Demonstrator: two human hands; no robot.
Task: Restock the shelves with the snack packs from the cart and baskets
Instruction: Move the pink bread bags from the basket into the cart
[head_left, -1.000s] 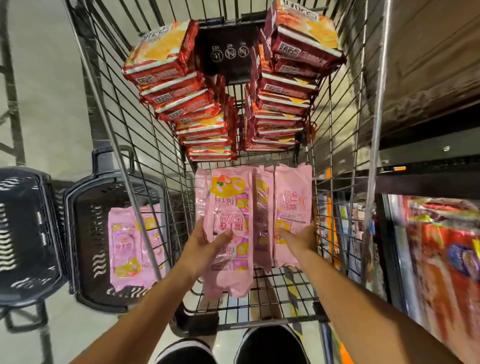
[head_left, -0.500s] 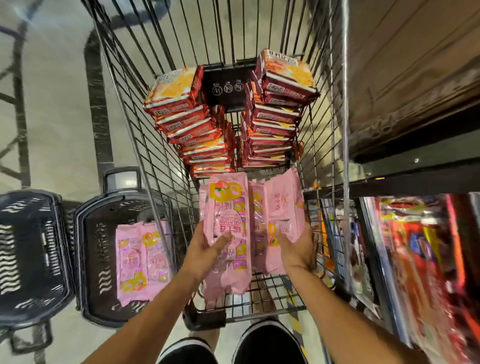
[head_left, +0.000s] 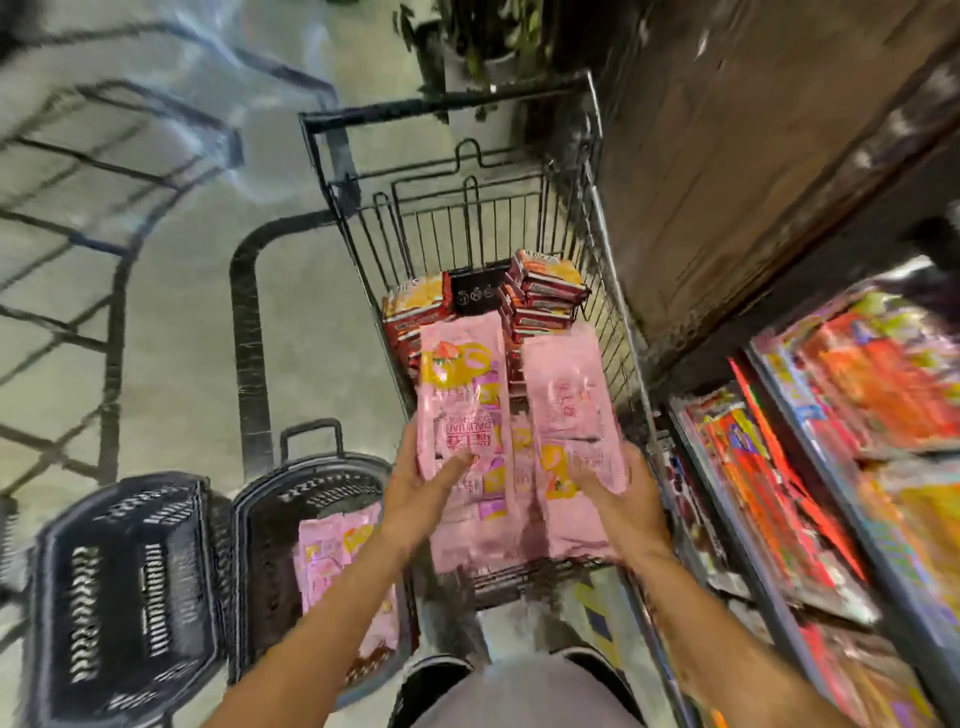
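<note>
A wire cart (head_left: 597, 218) was seen standing close beside the shelves (head_left: 810, 519) on the right, where blurred red and orange packets were packed. At the far end of the cart, red snack packs (head_left: 540, 299) were stacked in two piles, with a black plate (head_left: 475, 293) bearing small round symbols between them. On the floor to the left, two dark baskets were placed side by side: the left basket (head_left: 119, 587) showed no contents, while the right basket (head_left: 270, 519) held more pink packs (head_left: 337, 561), partly hidden by the left forearm.

Over the near end of the cart, a bundle of pink snack packs (head_left: 467, 395) was held upright between both hands. The left hand (head_left: 421, 493) was curled round the bundle's left edge, its thumb laid across the front pack. The right hand (head_left: 618, 493) was wrapped round the right-hand pack, fingers on its face. The packs stood in the way of the cart floor.

On the front pack, upside-down lettering resembling "DALIYUAN" was made out, with red characters too blurred to read and a strawberry picture on yellow.
</note>
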